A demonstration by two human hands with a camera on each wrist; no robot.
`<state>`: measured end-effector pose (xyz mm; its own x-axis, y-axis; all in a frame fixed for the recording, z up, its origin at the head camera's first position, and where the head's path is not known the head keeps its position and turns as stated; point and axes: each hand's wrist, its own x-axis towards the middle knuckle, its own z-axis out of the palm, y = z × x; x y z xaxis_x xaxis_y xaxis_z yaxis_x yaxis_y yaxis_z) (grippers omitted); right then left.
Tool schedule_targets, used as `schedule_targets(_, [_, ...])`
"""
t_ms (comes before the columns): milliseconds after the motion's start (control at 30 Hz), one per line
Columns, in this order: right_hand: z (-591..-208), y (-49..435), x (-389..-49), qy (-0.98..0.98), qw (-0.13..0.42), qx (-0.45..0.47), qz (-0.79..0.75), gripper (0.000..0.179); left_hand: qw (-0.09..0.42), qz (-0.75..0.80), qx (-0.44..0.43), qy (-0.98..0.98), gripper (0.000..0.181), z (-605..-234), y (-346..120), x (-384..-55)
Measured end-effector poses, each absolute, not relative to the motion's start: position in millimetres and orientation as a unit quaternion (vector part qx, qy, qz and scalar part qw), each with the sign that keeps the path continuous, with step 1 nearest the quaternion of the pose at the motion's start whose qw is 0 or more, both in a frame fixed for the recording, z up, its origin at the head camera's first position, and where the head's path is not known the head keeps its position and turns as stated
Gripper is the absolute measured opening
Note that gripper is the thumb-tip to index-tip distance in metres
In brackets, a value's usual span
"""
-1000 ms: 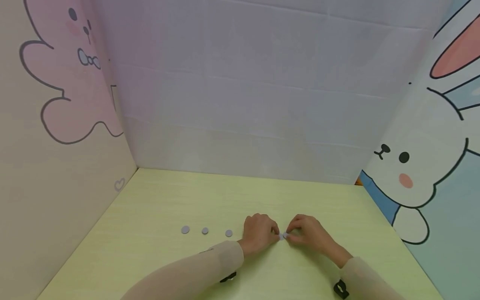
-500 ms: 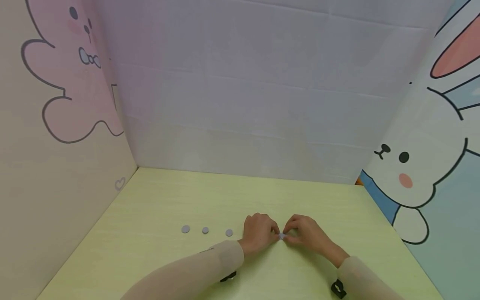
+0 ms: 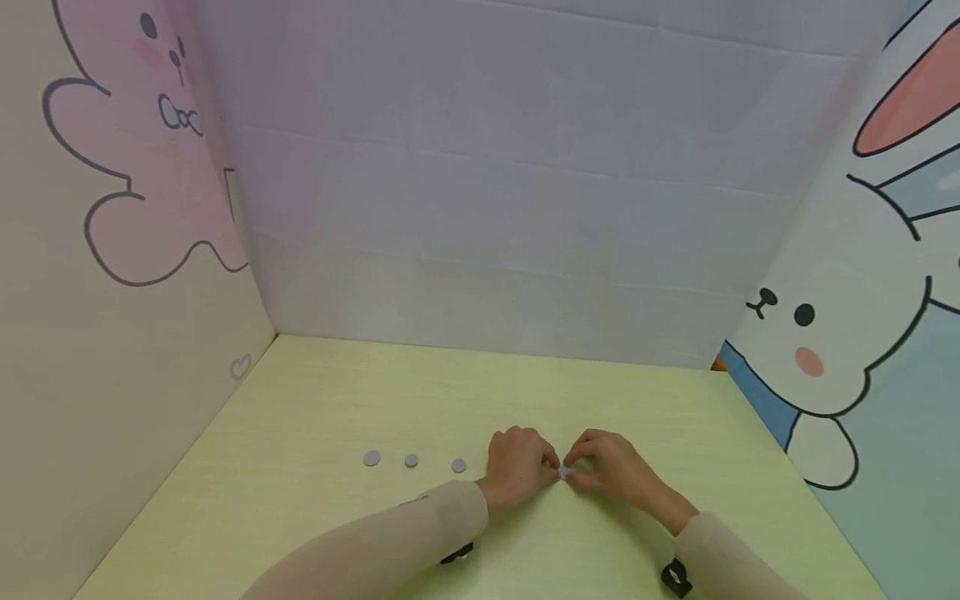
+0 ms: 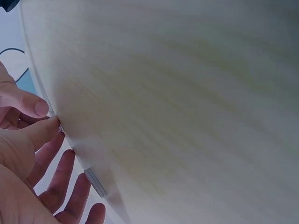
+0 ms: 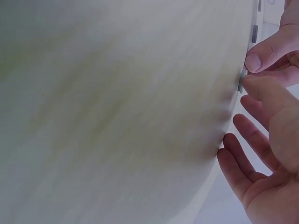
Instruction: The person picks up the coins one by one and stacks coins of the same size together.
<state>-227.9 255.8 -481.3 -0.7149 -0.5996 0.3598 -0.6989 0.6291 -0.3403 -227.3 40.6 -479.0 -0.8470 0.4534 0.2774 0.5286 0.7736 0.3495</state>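
My left hand [image 3: 521,468] and right hand [image 3: 618,471] meet fingertip to fingertip over a small silver-grey coin stack [image 3: 563,472] on the pale yellow table. From the left, that hand's thumb and index finger pinch its edge. Opposite them, the right thumb and forefinger grip at the stack too, as the right wrist view shows at the coin edge [image 5: 241,81]. Fingertips hide most of it. The right hand's other fingers rest spread near the tabletop. Behind the left fingers, the left wrist view shows another coin stack [image 4: 96,183] edge-on, its layers visible.
Left of the hands, a row of three grey coin stacks runs across the table [image 3: 420,400]: the far left one [image 3: 371,458], a middle one [image 3: 411,460] and a nearer one [image 3: 458,465]. A white back wall [image 3: 480,208] and printed side panels border the table.
The right hand has moved slightly left, bringing its coin from beside the one at the left fingertips to over it. The left hand has stayed in place.
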Motion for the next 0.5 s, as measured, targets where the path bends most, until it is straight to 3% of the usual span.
schedule_targets(500, [-479.0,257.3,-227.4,-0.907,0.086,0.345,0.228,0.012,0.079,-0.225,-0.256,-0.937,0.004,-477.9,41.1,-227.5])
